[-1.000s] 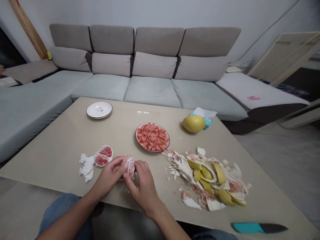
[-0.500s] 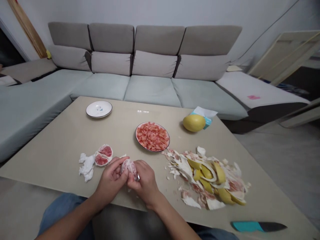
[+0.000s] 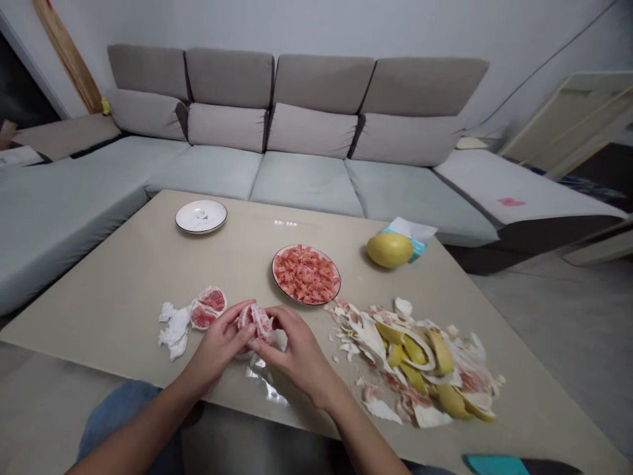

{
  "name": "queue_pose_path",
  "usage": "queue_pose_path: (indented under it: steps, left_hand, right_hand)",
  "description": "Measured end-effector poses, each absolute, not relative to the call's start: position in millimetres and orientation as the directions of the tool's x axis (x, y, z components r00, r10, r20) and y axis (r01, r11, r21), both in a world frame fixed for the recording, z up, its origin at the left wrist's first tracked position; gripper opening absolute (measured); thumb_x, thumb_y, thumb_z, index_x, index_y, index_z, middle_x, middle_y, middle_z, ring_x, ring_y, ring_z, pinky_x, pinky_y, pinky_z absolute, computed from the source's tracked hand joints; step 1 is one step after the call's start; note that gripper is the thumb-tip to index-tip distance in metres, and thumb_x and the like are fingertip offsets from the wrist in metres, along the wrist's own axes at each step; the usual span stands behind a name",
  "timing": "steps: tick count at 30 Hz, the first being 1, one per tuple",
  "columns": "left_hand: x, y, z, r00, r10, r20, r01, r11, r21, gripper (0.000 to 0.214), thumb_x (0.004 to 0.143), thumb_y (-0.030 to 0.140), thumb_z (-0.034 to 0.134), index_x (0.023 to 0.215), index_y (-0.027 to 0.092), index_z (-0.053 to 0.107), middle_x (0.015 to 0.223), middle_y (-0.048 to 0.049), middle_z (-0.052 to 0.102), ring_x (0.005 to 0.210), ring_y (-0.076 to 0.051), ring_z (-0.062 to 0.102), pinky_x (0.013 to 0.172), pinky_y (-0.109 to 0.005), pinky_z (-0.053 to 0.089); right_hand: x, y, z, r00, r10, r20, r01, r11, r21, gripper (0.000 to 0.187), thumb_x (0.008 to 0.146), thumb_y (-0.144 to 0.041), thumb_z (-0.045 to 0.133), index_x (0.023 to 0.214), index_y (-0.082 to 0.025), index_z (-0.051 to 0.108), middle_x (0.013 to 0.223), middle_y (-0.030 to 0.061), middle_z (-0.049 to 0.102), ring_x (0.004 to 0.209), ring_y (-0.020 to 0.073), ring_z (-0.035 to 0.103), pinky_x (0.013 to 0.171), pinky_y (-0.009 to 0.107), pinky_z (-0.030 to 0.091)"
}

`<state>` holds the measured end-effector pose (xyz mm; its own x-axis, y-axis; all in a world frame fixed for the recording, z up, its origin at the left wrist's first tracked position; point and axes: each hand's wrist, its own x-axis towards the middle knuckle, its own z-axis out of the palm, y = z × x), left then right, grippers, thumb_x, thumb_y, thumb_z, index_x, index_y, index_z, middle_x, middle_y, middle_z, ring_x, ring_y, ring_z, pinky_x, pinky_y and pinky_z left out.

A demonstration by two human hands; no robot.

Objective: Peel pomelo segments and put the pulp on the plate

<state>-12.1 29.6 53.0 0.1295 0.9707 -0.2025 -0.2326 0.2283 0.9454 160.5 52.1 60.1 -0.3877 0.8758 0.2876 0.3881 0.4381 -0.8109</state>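
while both bare hands are closing around a ragged chunk of pink pomelo flesh (image 3: 256, 323) just above the beige table top (image 3: 113, 277), the left hand (image 3: 215, 349) is cupping it from the near left and the right hand (image 3: 299, 356) is pressing its curled fingers in from the right, so the piece is being held between them and is not resting on the table. shreds of white membrane are clinging to the chunk. just left of the hands, a halved wedge of red pomelo flesh (image 3: 208, 309) is sitting beside a crumpled white paper tissue (image 3: 174, 330) (perhaps placed there to catch juice, though that is only a guess). farther ahead, a round white plate with a dark rim (image 3: 273, 274) is holding a heap of small red pomelo bits, and these are being kept apart from a wide pile of yellow peel and white pith (image 3: 410, 363) spreading over the right side of the table. a smaller round white plate (image 3: 200, 216) is sitting toward the far left, a whole yellow pomelo (image 3: 390, 250) is resting just in front of a blue-and-white tissue packet (image 3: 413, 234), and a teal-handled knife (image 3: 494, 466) is lying at the near right edge, well away from the hands.
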Motion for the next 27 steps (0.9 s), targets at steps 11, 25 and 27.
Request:
queue_pose_path:
  steps: [11,25,27]
  left_hand:
    - [-16,32,52,0.185,0.962,-0.199,-0.236,0.24,0.941,0.049,0.077,0.032,0.075,0.122,0.015,0.064,0.122,-0.0138,0.069,0.112,-0.028,0.064,0.091,-0.035,0.052]
    - [-23,35,53,0.428,0.861,-0.273,-0.454,0.466,0.759,0.037,0.084,0.023,0.07,0.12,0.013,0.067,0.108,-0.0156,0.069,0.088,-0.021,0.067,0.081,-0.036,0.056]
    - [-24,35,54,0.44,0.857,-0.267,-0.46,0.471,0.753,0.037,0.083,0.023,0.071,0.119,0.013,0.067,0.105,-0.0147,0.069,0.089,-0.022,0.066,0.082,-0.036,0.055]
  right_hand:
    - [165,46,37,-0.273,0.961,-0.045,-0.054,-0.062,-0.997,0.027,0.087,-0.037,0.062,0.102,-0.016,0.07,0.084,0.0044,0.07,0.076,0.019,0.064,0.069,0.029,0.05]
    - [165,45,17,-0.569,0.799,-0.193,-0.601,-0.564,-0.566,0.035,0.069,-0.03,0.079,0.099,-0.013,0.073,0.087,0.0065,0.071,0.07,0.0159,0.064,0.062,0.027,0.056]
    - [163,46,16,-0.579,0.792,-0.192,-0.608,-0.577,-0.545,0.036,0.068,-0.03,0.079,0.1,-0.014,0.071,0.09,0.0062,0.07,0.073,0.0158,0.064,0.063,0.026,0.056]
